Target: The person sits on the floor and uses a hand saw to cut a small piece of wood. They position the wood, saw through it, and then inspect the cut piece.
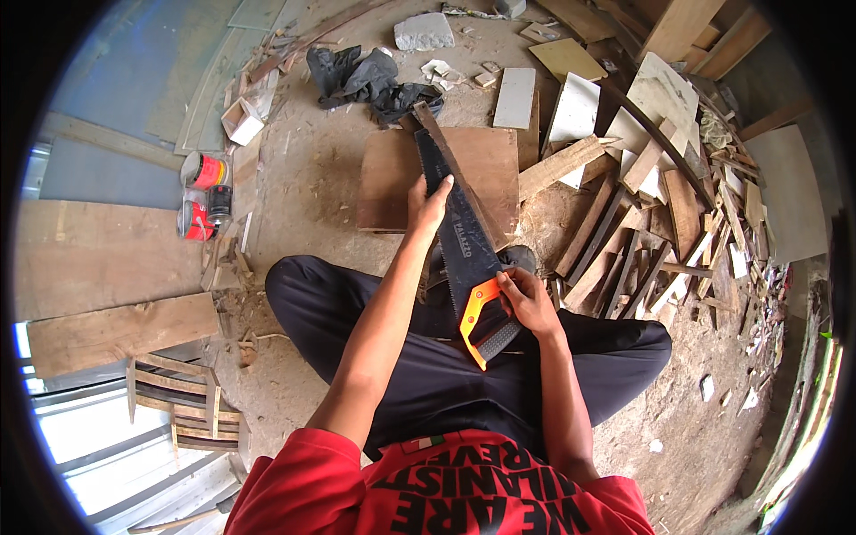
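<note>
I sit cross-legged on a dusty floor in black trousers and a red shirt. A hand saw (459,234) with a black blade and an orange and black handle lies slanted across my lap, its tip pointing away from me. My right hand (527,300) grips the saw at the orange handle. My left hand (429,207) rests flat on the blade's left edge, further up. A thin wooden strip (450,160) runs along the blade's right side. Under the saw's far end lies a brown plywood board (388,183).
A heap of wood offcuts and slats (642,232) fills the right side. Black cloth (366,80) lies beyond the board. Red tins (203,192) stand at the left by planks (116,330). A grey stone block (423,31) lies at the top.
</note>
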`<control>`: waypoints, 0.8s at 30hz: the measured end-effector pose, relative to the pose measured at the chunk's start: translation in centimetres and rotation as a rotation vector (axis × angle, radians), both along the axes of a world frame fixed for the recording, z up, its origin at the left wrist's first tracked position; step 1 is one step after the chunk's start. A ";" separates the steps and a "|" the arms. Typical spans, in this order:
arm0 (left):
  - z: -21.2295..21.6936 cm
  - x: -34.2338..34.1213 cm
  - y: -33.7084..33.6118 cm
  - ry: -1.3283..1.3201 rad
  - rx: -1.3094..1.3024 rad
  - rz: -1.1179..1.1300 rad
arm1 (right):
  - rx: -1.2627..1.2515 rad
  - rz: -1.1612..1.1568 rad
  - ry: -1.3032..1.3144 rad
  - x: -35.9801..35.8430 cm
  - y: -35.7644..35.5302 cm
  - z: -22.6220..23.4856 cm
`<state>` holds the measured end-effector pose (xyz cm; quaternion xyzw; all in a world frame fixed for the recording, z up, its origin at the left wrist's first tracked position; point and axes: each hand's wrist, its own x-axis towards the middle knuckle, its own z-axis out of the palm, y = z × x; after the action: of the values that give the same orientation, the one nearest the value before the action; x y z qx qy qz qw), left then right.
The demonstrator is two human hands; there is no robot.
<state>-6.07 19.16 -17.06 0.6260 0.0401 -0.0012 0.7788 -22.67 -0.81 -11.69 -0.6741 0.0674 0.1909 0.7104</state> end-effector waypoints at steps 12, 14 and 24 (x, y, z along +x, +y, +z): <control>0.8 -0.2 0.4 0.093 0.134 0.006 | 0.573 -0.386 0.324 -6.8 0.9 1.2; 1.3 0.0 1.0 0.184 0.355 0.064 | 0.720 -0.432 0.227 -6.3 0.5 0.6; 10.1 4.7 3.7 -0.642 1.312 -0.489 | 1.722 -0.802 -0.030 -4.0 -6.4 -2.0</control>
<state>-1.39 22.90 -6.98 0.9204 -0.3348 0.0326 0.1991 -26.70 -7.20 -13.70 0.1521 0.1209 -0.0918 0.9766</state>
